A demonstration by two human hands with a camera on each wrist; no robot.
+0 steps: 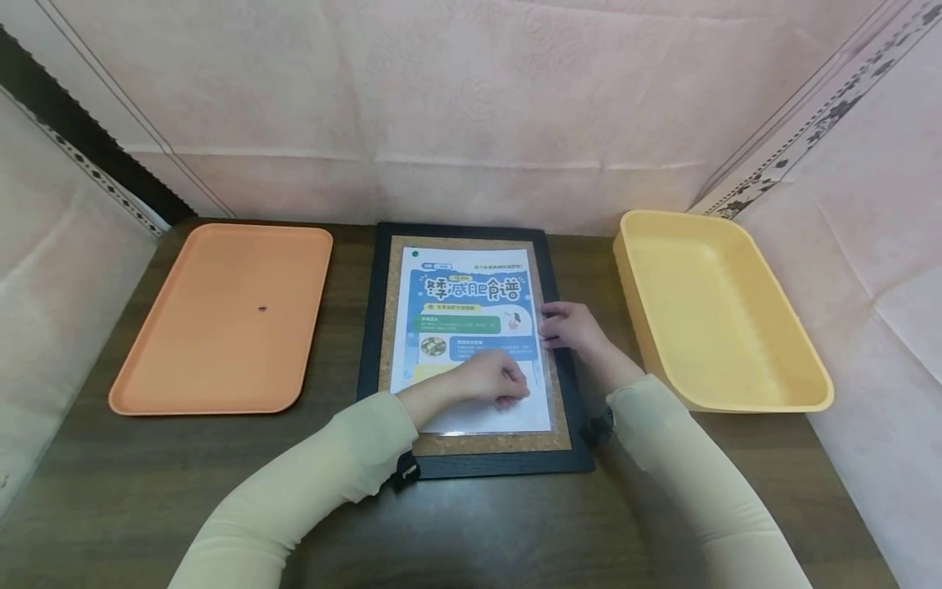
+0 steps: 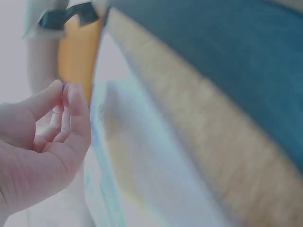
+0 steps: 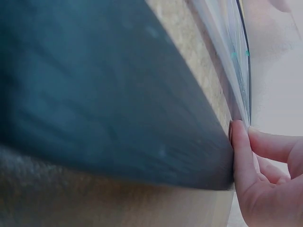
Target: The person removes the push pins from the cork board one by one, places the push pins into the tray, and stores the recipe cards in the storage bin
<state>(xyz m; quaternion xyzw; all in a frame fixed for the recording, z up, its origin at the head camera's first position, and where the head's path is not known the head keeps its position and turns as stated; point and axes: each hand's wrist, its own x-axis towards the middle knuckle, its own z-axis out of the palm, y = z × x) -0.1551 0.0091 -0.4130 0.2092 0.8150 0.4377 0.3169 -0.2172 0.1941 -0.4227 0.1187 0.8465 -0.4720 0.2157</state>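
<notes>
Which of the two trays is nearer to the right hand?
The deep yellow tray, right of the framed board; the shallow orange tray lies farther from the right hand, on the board's left.

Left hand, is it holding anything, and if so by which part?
The left hand pinches a small purple thing between thumb and forefinger tips; too little of it shows to tell which part is gripped.

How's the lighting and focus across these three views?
Head: large print on the poster legible, dull sheen on the table; left wrist: cork smeared, left hand clearer, left margin washed out; right wrist: dark frame soft, background beyond the right hand washed out.
</notes>
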